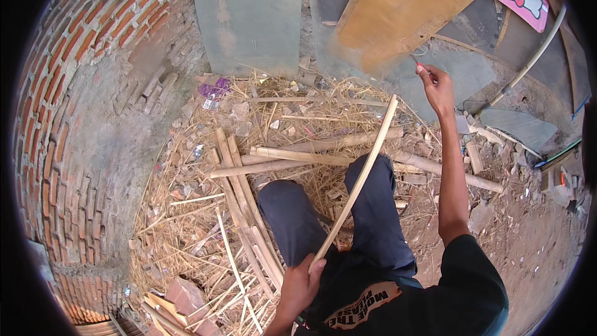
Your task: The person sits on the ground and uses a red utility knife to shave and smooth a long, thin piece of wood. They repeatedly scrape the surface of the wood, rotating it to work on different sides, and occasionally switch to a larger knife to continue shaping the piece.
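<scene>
My left hand (301, 289), low in the middle, is closed around the lower end of a long pale bamboo strip (360, 180). The strip slants up to the right, over my knees, its far end above the debris. My right hand (438, 90) is raised at the upper right, apart from the strip. It grips a small tool by its red handle (419, 66). A thin grey part of the tool points up and left, in front of the boards; its exact shape is too small to make out.
Split bamboo pieces (235, 180) lie left of my knees, with bamboo poles (280, 166) across in front. Straw and rubble cover the ground. A brick wall (53, 168) stands left; a grey panel (249, 22) and a tan board (404, 9) lean ahead. A brick-like block (185, 297) sits lower left.
</scene>
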`<action>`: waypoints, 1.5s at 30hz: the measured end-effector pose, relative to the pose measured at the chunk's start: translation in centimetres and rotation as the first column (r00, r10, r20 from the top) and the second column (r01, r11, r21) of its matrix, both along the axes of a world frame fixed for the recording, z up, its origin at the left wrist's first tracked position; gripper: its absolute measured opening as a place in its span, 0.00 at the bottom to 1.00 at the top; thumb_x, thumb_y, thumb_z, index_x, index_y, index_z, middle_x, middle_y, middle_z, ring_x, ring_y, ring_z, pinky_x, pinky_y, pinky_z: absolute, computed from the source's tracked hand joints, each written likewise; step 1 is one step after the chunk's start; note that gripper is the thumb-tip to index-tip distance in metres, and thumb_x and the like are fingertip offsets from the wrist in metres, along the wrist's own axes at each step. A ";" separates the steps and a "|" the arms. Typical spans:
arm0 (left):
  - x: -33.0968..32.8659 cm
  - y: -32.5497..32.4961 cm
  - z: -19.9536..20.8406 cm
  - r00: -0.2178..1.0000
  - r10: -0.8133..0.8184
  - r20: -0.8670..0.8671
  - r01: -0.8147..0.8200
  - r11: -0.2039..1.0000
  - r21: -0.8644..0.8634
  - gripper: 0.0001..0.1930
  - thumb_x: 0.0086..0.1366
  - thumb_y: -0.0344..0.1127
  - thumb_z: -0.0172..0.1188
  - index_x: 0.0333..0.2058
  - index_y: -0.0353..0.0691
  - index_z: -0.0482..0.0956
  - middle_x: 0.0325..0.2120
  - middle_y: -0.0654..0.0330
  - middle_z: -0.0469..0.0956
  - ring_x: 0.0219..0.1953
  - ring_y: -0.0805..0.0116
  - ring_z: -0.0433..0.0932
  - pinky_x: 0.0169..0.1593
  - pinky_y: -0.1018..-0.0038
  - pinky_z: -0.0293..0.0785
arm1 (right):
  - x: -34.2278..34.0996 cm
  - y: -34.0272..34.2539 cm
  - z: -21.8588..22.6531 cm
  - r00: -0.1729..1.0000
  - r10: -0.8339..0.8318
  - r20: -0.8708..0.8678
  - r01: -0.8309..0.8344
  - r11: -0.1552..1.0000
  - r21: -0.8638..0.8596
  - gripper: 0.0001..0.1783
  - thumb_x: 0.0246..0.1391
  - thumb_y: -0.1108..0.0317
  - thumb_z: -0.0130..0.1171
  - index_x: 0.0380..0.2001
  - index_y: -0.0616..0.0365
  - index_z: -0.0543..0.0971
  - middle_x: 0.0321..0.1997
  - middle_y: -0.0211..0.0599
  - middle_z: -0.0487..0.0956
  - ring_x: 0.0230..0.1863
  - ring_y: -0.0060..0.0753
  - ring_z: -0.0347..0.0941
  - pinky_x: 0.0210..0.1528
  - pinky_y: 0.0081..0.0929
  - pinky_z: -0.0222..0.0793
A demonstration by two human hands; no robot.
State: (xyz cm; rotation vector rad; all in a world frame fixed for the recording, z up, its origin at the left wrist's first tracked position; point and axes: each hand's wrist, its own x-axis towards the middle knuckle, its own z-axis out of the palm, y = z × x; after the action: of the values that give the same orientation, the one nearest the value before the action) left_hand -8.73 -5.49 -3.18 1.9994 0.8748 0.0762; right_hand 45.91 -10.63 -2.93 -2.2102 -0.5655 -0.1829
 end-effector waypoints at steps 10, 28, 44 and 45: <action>2.6 4.5 0.2 0.985 0.162 0.052 -0.168 0.974 0.150 0.26 0.79 0.55 0.56 0.44 0.31 0.74 0.21 0.41 0.77 0.28 0.33 0.80 0.31 0.49 0.72 | -8.1 -1.7 2.5 0.981 0.169 -0.096 -0.193 0.913 -0.360 0.22 0.72 0.48 0.59 0.46 0.57 0.86 0.29 0.49 0.83 0.35 0.52 0.82 0.40 0.45 0.74; 9.9 4.6 3.9 0.979 -0.003 0.206 -0.049 0.968 0.247 0.31 0.66 0.60 0.72 0.38 0.33 0.71 0.22 0.43 0.79 0.29 0.34 0.83 0.30 0.50 0.75 | -27.4 -1.6 0.6 0.589 0.758 0.281 -0.804 0.584 0.112 0.20 0.52 0.61 0.78 0.46 0.55 0.87 0.28 0.31 0.77 0.22 0.36 0.77 0.25 0.32 0.74; 9.6 3.8 4.1 0.990 0.080 0.118 -0.109 0.958 0.263 0.24 0.79 0.54 0.57 0.39 0.33 0.74 0.21 0.37 0.79 0.27 0.30 0.81 0.31 0.43 0.73 | -26.1 -1.0 1.2 0.689 0.672 0.271 -0.715 0.691 0.104 0.17 0.50 0.60 0.79 0.42 0.53 0.89 0.27 0.29 0.80 0.22 0.34 0.78 0.23 0.31 0.71; 9.6 3.8 4.1 0.990 0.085 0.117 -0.113 0.959 0.260 0.24 0.79 0.54 0.57 0.39 0.33 0.75 0.21 0.36 0.79 0.27 0.30 0.81 0.31 0.43 0.73 | -25.9 -0.9 1.2 0.679 0.676 0.285 -0.722 0.685 0.097 0.17 0.50 0.60 0.79 0.42 0.53 0.89 0.26 0.29 0.80 0.22 0.34 0.77 0.23 0.31 0.71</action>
State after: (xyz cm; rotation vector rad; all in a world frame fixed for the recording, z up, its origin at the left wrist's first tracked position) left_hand 0.88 -1.72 0.89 2.1760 0.9358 0.3701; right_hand 20.01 -11.55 -1.70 -1.6293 -1.4283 -0.0744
